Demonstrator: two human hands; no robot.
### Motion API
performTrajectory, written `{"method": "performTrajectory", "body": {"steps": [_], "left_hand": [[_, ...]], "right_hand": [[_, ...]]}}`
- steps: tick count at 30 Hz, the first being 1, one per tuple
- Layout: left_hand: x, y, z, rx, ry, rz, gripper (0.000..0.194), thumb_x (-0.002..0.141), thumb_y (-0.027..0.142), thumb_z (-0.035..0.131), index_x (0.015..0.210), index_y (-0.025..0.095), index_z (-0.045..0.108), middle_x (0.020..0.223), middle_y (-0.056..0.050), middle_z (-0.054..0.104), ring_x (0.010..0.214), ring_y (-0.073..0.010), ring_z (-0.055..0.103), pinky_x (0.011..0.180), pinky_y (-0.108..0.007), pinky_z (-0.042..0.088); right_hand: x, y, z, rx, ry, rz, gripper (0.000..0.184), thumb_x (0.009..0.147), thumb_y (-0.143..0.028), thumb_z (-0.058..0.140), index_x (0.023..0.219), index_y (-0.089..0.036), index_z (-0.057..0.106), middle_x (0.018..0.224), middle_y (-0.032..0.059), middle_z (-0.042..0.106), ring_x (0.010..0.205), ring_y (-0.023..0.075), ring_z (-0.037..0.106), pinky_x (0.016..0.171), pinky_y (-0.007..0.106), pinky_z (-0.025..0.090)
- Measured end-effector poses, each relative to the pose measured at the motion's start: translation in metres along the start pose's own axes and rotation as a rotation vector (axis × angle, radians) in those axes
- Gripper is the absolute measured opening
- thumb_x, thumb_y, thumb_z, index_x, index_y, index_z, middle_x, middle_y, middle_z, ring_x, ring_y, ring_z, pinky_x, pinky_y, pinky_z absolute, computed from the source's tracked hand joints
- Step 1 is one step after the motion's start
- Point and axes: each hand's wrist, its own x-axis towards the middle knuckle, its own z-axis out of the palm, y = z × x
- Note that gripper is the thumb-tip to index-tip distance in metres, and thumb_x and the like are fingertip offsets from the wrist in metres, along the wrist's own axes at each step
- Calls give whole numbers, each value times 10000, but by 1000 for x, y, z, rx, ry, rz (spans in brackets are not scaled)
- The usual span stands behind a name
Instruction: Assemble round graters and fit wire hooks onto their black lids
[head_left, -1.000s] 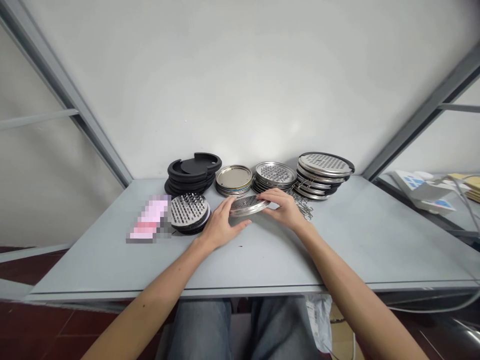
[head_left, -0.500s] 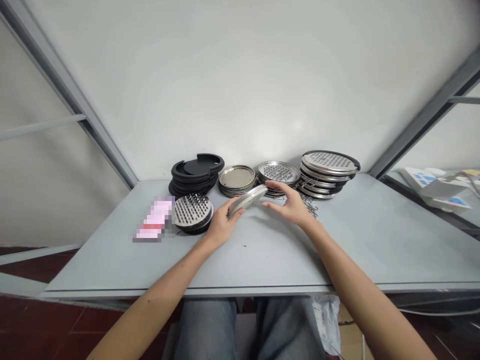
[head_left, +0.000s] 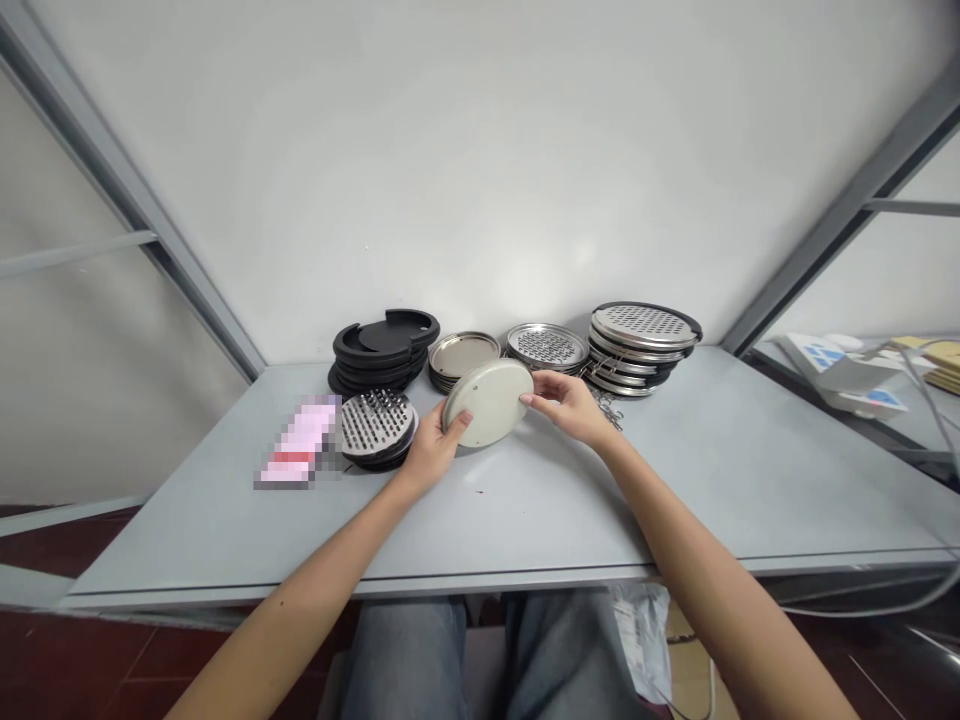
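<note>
Between my hands, above the table, is a round metal disc (head_left: pixel 491 405), its smooth pale face tilted towards me. My left hand (head_left: pixel 433 448) grips the disc's left edge, thumb on the face and fingers behind. On the right edge, my right hand (head_left: pixel 570 405) pinches the rim between thumb and fingers. Just behind the disc stands a stack of plain metal discs (head_left: pixel 463 353), partly hidden by it. A stack of perforated metal grater discs (head_left: pixel 547 346) is behind my right hand. Left of my left hand lie more grater plates (head_left: pixel 377 425), piled up.
Black round holders (head_left: pixel 386 345) are stacked at the back left. Assembled graters (head_left: pixel 645 335) with black rims form a tall stack at the back right, with small wire pieces (head_left: pixel 609 410) before it. A blurred pink item (head_left: pixel 300 440) lies on the grey table (head_left: pixel 750 480).
The disc has turned from nearly edge-on to show its flat pale face. My right hand has closed on its right edge, where before it was open beside it. The view has shifted slightly.
</note>
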Motion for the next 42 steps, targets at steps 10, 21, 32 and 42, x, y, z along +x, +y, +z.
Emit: {"method": "performTrajectory", "body": {"steps": [10,21,32,42], "left_hand": [[-1,2,0,-38,-20,-92,512,767,481,679,1109,110,599,1093,-119,694,1013,-261,654,896,-378,529],[-5,4,3,-157,-73,-120,530,774,471,678,1144,108,570,1155,-141,668,1050,-270,639,894,-380,530],[-4,3,3,-163,-76,-149,510,823,512,615,1140,113,589,1143,-123,675,1060,-255,628,912,-360,506],[-7,8,0,183,-150,259,402,920,316,524,1297,175,517,1370,-114,521,1275,-242,475,1097,-404,344]], "right_hand": [[-1,-2,1,125,-46,77,385,744,-506,669,916,-164,626,819,43,659,759,184,604,687,300,507],[-2,-1,-7,282,-53,92,358,784,-459,647,1018,-189,649,943,46,691,857,193,630,770,307,502],[-2,4,-5,389,-56,140,329,773,-418,687,995,-177,704,883,47,715,792,184,640,738,299,496],[1,4,-6,489,-79,49,376,785,-482,619,1029,-211,713,1075,56,701,1050,259,608,980,408,427]]}}
